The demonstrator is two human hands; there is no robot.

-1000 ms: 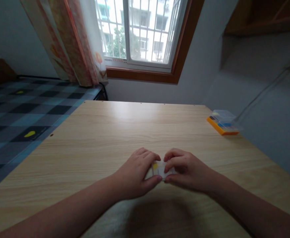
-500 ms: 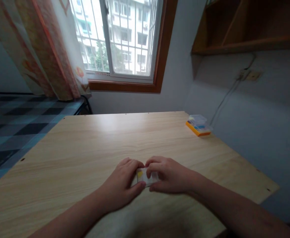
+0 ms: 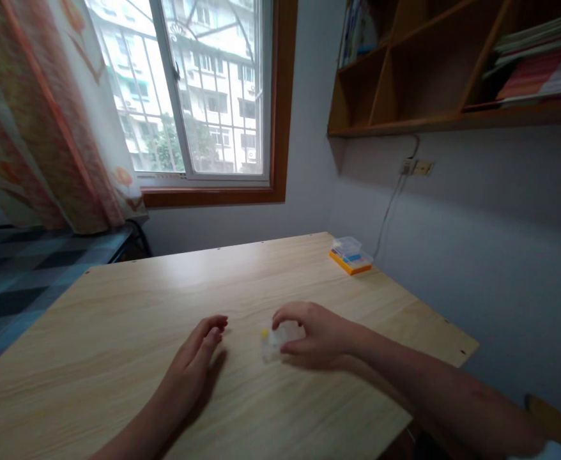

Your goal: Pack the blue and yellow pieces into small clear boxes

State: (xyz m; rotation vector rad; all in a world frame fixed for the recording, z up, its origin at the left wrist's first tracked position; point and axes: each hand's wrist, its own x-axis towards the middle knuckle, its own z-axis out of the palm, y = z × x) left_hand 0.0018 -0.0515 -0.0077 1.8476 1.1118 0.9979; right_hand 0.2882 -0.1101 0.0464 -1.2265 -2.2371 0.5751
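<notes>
My right hand (image 3: 319, 335) curves over a small clear plastic box (image 3: 269, 347), gripping it between the thumb and fingers. The box is blurred, and a yellow patch shows at its far left corner. Its right part is hidden by my fingers. To the left of the box, and apart from it, my left hand (image 3: 195, 358) is held over the table (image 3: 242, 409) with its fingers loosely bent and nothing in it.
A clear and orange plastic case (image 3: 351, 257) with blue pieces lies at the table's far right corner. A wall shelf (image 3: 429, 121) with books and papers hangs above. A checked bed (image 3: 31, 281) stands left, by the curtain (image 3: 69, 128) and window.
My left hand has let go of the clear box and moved left. My right hand still has hold of it. The head view has turned to the right and up.
</notes>
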